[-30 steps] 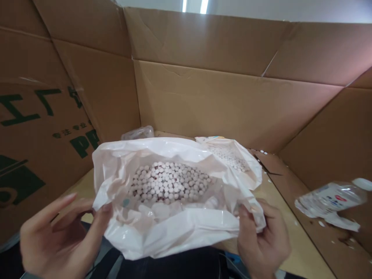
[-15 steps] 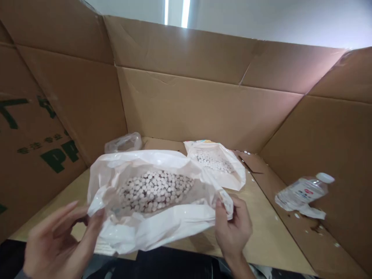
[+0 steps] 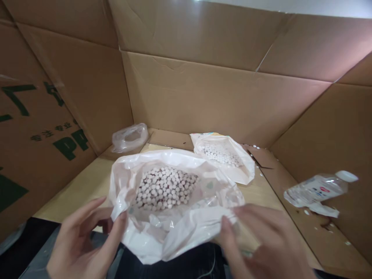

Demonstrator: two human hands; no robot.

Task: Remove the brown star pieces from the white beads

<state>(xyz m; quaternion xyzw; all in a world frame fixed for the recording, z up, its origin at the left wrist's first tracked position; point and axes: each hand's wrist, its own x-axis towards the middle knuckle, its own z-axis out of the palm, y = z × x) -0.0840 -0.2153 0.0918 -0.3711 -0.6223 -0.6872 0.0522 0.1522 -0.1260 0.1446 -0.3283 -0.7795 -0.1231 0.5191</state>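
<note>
A white plastic bag [image 3: 151, 242] lies open in front of me, with several small white round tablets [image 3: 166, 188] heaped inside. My left hand [image 3: 85, 238] holds the bag's left rim between thumb and fingers. My right hand [image 3: 261, 242], slightly blurred, grips the near right rim, which is folded over. Behind it, a second white bag [image 3: 242, 172] lies open with more white tablets [image 3: 221, 155] inside, out of reach of neither hand's contact. A crumpled transparent plastic bag [image 3: 130, 137] lies back left.
Everything sits inside a large opened cardboard box [image 3: 221, 100] with tall flaps and green print on the left. A light wooden board [image 3: 84, 190] forms the floor. A crushed plastic bottle [image 3: 316, 190] lies at right, and loose tablets [image 3: 255, 147] are scattered near the back corner.
My right hand has shifted from pinching the bag's corner to lying along its near rim, and the rim is folded further over. The bag now sits further right in view.
</note>
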